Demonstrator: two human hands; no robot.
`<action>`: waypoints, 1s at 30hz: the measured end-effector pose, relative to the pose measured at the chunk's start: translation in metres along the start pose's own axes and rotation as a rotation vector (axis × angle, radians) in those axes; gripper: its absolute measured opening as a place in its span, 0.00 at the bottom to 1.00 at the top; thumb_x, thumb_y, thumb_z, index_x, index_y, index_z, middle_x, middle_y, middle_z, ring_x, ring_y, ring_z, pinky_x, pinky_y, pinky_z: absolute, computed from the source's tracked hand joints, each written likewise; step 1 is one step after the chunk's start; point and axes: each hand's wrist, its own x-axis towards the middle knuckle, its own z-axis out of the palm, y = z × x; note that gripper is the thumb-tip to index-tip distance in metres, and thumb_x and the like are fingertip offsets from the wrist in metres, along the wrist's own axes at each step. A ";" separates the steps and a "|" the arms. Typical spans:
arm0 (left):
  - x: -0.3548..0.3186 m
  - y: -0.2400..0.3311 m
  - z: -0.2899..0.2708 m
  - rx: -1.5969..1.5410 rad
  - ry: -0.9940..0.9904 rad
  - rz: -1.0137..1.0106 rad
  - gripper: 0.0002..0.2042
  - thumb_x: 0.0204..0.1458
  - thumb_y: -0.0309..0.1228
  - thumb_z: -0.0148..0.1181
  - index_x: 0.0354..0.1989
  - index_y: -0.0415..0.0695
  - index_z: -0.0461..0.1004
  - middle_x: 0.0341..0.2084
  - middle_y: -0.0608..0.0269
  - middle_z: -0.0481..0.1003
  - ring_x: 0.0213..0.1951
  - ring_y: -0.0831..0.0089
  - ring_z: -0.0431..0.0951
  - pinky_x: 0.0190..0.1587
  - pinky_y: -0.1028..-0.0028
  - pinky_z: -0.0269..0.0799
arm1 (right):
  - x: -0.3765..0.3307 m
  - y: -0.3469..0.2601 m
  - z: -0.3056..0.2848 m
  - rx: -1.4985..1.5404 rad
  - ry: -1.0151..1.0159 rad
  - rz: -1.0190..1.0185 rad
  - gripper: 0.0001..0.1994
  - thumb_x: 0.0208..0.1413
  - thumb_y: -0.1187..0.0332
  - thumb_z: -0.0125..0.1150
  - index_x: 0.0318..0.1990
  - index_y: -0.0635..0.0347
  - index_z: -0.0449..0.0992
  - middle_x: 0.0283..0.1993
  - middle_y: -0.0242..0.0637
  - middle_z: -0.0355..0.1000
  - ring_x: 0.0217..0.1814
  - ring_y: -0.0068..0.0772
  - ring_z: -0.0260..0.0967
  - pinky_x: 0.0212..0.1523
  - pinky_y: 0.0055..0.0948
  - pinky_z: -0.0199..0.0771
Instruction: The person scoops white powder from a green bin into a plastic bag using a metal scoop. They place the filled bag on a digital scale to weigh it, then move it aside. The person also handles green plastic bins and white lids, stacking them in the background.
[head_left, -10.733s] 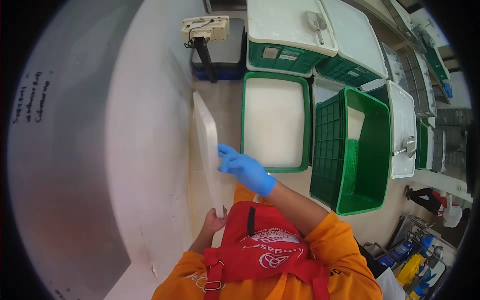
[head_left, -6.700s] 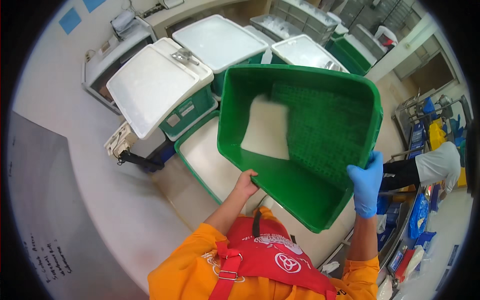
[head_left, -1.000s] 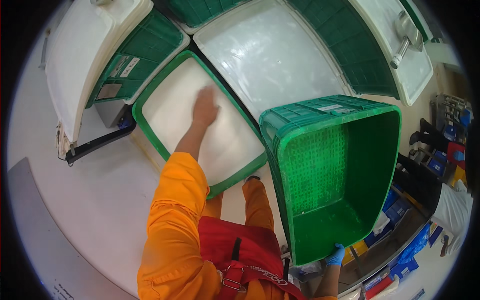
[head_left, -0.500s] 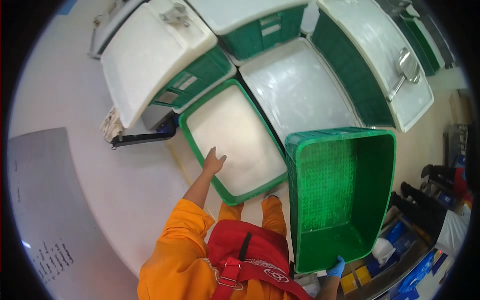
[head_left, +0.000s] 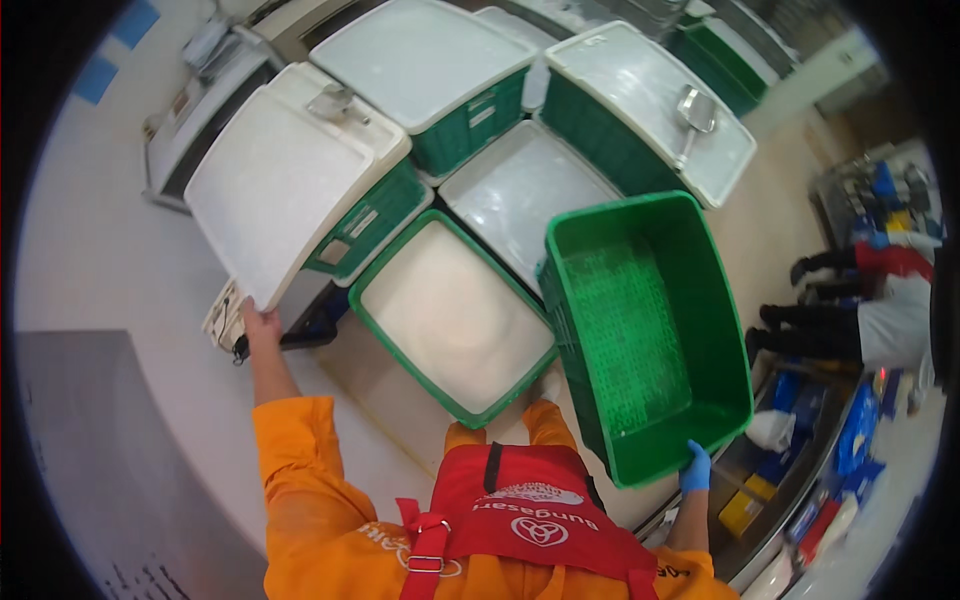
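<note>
My bare left hand (head_left: pixel 262 324) is at the near corner of a white lid (head_left: pixel 285 185) on a green bin at the left, its fingers closed on the lid's edge. My right hand (head_left: pixel 695 468), in a blue glove, holds the near rim of a green bin (head_left: pixel 725 350). That bin is tipped with its opening toward me; its textured bottom shows and nothing lies in it. Between my hands, in front of my feet, stands another green bin (head_left: pixel 372 313) full of white powder (head_left: pixel 450 300), with a shallow hollow in the powder.
More lidded green bins stand behind: one at the back (head_left: pixel 470 115), one at the right (head_left: pixel 590 130). A low white lid (head_left: pixel 525 190) lies between them. Metal scoops (head_left: pixel 697 108) rest on lids. A grey panel (head_left: pixel 90 430) stands at left; two people (head_left: pixel 890 300) are far right.
My left hand has left the space over the powder and moved left to the lid's corner. The empty bin has turned slightly in my right hand. The whole view has shifted.
</note>
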 end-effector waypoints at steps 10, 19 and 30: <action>-0.115 0.130 -0.020 -0.373 -0.150 -0.170 0.30 0.46 0.22 0.49 0.62 0.35 0.56 0.55 0.51 0.66 0.56 0.57 0.68 0.58 0.60 0.67 | 0.033 0.045 0.086 -0.203 -0.029 -0.051 0.10 0.47 0.75 0.57 0.39 0.63 0.72 0.36 0.39 0.73 0.35 0.36 0.73 0.37 0.38 0.77; -0.323 0.130 0.103 -0.421 -0.375 -0.313 0.31 0.43 0.23 0.52 0.61 0.33 0.59 0.55 0.51 0.68 0.56 0.56 0.69 0.61 0.59 0.63 | 0.068 0.022 0.097 -0.049 -0.078 0.031 0.15 0.53 0.65 0.60 0.48 0.59 0.72 0.44 0.40 0.75 0.43 0.38 0.74 0.44 0.41 0.76; -0.490 0.049 0.294 -0.350 -0.712 -0.669 0.36 0.41 0.14 0.48 0.64 0.42 0.51 0.56 0.53 0.64 0.57 0.56 0.67 0.61 0.59 0.64 | 0.042 -0.037 0.121 0.083 -0.268 0.037 0.36 0.54 0.36 0.52 0.62 0.53 0.64 0.59 0.36 0.68 0.59 0.34 0.64 0.58 0.38 0.63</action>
